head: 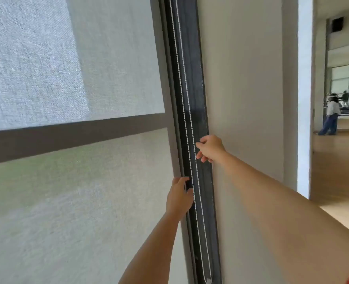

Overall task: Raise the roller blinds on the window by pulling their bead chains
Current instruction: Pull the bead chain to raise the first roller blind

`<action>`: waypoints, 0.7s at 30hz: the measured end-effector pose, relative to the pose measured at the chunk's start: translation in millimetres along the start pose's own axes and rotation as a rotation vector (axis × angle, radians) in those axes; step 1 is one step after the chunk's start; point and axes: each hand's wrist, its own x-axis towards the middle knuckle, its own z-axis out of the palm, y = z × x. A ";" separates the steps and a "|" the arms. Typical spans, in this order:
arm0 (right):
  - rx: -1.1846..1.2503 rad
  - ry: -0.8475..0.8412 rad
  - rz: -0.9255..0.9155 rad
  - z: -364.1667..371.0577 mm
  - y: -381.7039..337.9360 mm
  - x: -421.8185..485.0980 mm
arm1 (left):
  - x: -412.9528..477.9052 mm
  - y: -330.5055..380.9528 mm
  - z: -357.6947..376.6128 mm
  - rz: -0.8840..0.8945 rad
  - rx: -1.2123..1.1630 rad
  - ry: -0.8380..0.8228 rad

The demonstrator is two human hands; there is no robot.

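A pale woven roller blind [67,191] covers the window, with a dark frame bar showing through it. A white bead chain [184,95] hangs as a two-strand loop in the dark frame channel [198,83] right of the blind, ending near the bottom edge. My left hand [178,198] is low at the channel, thumb and fingers pinched on the left strand. My right hand [209,148] is higher, its fingertips closing on the right strand beside the wall.
A plain beige wall [245,99] runs right of the channel. Beyond its white corner [303,89] lies a wooden floor [337,160] and an open hall where people [331,115] stand far off.
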 end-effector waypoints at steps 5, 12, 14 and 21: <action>0.115 -0.126 -0.001 14.2 -14.6 17.9 | 33.8 -6.5 21.6 -0.079 -0.146 0.011; 0.060 -0.153 -0.154 8.5 -17.7 32.8 | 55.5 -6.3 39.9 -0.025 -0.187 0.276; 0.113 -0.199 -0.184 5.7 -22.4 28.8 | 50.4 1.3 45.5 0.009 -0.182 0.316; 0.671 -0.117 -0.256 -18.3 -89.2 21.8 | -11.7 11.3 76.0 -0.006 -0.109 0.327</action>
